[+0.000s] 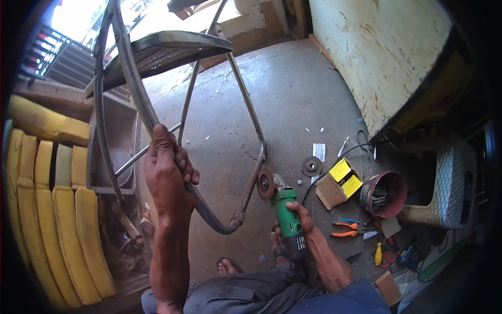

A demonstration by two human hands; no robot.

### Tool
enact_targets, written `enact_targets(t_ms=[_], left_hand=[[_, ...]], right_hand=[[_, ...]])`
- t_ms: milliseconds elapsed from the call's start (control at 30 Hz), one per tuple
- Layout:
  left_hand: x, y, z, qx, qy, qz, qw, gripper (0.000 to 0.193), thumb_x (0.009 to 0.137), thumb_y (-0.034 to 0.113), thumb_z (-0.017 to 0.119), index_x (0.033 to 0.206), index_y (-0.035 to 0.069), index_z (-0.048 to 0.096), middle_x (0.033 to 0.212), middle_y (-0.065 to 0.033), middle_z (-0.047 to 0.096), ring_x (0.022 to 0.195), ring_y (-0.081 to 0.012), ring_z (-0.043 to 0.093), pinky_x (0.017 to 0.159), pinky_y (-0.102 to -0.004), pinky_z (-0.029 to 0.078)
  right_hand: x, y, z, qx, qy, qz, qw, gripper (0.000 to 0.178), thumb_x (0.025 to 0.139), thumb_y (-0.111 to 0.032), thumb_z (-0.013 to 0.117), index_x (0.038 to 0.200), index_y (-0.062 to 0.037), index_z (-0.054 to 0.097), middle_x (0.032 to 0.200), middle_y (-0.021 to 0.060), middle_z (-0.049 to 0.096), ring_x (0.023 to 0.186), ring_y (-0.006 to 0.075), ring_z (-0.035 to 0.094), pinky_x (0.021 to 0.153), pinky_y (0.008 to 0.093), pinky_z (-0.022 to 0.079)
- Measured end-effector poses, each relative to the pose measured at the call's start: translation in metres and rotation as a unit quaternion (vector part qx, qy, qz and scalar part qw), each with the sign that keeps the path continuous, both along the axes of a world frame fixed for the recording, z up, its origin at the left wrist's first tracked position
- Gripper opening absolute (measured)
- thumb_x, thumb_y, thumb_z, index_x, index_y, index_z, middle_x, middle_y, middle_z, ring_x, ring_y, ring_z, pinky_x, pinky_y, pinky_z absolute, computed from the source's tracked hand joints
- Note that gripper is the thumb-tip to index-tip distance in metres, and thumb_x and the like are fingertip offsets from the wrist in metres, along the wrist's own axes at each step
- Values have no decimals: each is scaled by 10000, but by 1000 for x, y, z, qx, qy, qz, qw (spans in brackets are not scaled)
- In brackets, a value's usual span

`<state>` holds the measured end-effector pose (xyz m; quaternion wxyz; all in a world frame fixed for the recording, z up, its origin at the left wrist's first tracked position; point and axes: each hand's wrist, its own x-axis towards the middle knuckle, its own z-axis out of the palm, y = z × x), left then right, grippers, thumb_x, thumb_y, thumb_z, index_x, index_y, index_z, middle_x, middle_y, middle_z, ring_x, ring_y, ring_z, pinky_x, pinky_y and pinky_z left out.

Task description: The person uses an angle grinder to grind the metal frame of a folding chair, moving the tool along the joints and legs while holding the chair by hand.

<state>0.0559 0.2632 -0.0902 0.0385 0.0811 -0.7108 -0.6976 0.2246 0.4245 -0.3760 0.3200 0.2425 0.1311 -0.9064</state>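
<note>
A person in dark trousers (230, 299), seen from above, works on a tubular metal chair frame (138, 89) over a concrete floor (298, 94). The frame spans the view from eleven o'clock down past the centre toward six, its dark seat (172, 46) at eleven. At nine o'clock, the left hand (170, 165) is wrapped around a bent tube, thumb lying along the metal. At five o'clock, the right hand (298, 220) grips the body of a green angle grinder (287, 213), whose reddish-brown disc (265, 184) stands near the centre, right at the frame's other tube; whether disc and metal touch cannot be told. At three o'clock lies a dark round disc (312, 166), with an open yellow-and-brown box (339, 184) and a reddish bucket (392, 193) of metal pieces beyond it, toward half past three. Orange-handled pliers (345, 229) and a yellow-handled screwdriver (378, 254) lie at four. Yellow padded blocks (65, 230) stand in a row between eight and nine o'clock, while a scuffed pale panel (384, 57) rises at two. A sandalled foot (227, 267) shows near half past six.
</note>
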Motion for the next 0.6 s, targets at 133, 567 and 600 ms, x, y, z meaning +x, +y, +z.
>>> enact_targets(t_ms=[133, 567, 600], left_hand=[[17, -16, -1, -18, -13, 4, 1000, 421, 1056, 514, 523, 878, 133, 509, 590, 58, 364, 407, -47, 316, 400, -233, 335], [66, -89, -6, -96, -7, -17, 995, 451, 1044, 522, 544, 951, 81, 569, 648, 59, 423, 517, -43, 395, 461, -235, 348], [71, -90, -5, -79, -6, -19, 997, 450, 1049, 511, 540, 964, 70, 568, 649, 58, 424, 519, -43, 395, 461, -235, 348]], right_hand=[[-27, 37, 56, 359, 240, 142, 891, 552, 852, -445, 708, 1200, -31, 593, 865, 154, 696, 823, 275, 736, 719, 400, 581], [-146, -46, 178, 608, 515, 492, 352, 759, 783, -475, 712, 1251, 88, 514, 883, 317, 705, 857, 491, 698, 806, 529, 563], [-139, -53, 186, 589, 523, 502, 356, 748, 781, -460, 717, 1268, 69, 511, 884, 320, 701, 858, 498, 693, 810, 538, 557]])
